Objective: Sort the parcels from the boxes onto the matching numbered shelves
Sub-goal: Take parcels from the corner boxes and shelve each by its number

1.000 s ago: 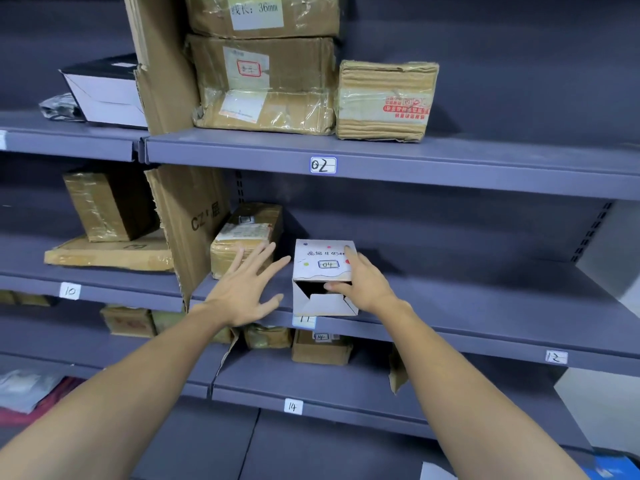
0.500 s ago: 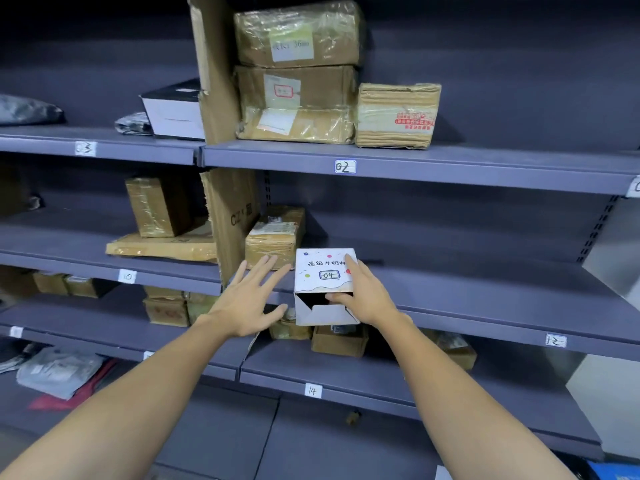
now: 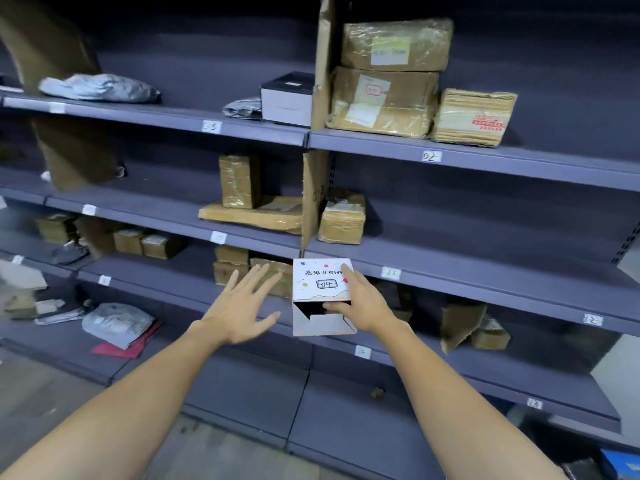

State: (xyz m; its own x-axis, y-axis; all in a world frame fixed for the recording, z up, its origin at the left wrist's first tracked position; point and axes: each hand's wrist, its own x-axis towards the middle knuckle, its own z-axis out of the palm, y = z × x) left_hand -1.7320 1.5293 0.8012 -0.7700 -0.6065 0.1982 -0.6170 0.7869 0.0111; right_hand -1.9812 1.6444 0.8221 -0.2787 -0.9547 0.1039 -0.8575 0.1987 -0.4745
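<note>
The white parcel (image 3: 320, 282) is off the shelves, held in front of the rack at the level of the shelf edge marked 11 (image 3: 390, 273), just left of that tag. Its top face carries handwriting, coloured dots and a boxed "04". Its near end is open, with a flap folded across the lower part.

The right hand (image 3: 367, 306) grips the parcel from its right side, fingers over the top edge and thumb at the open end. The left hand (image 3: 242, 306) is released, fingers spread, just beside the parcel's left side and apart from it; it holds nothing.

Behind the hands, the grey shelf rack (image 3: 485, 268) has tags reading 02 (image 3: 431, 156), 10 (image 3: 218, 237) and 12 (image 3: 593, 319). An upright cardboard divider (image 3: 313, 199) separates the left and right bays.

- Shelf 02: two taped brown parcels (image 3: 384, 98), one on the other, against the divider, and a smaller one beside them.
- Shelf 11: one brown parcel (image 3: 342, 220) beside the divider.
- Shelf 10: an upright brown parcel on a flat one.
- Top left shelf: a black-and-white box (image 3: 287, 98) and a grey bag (image 3: 100, 87). Its tag is unreadable.
</note>
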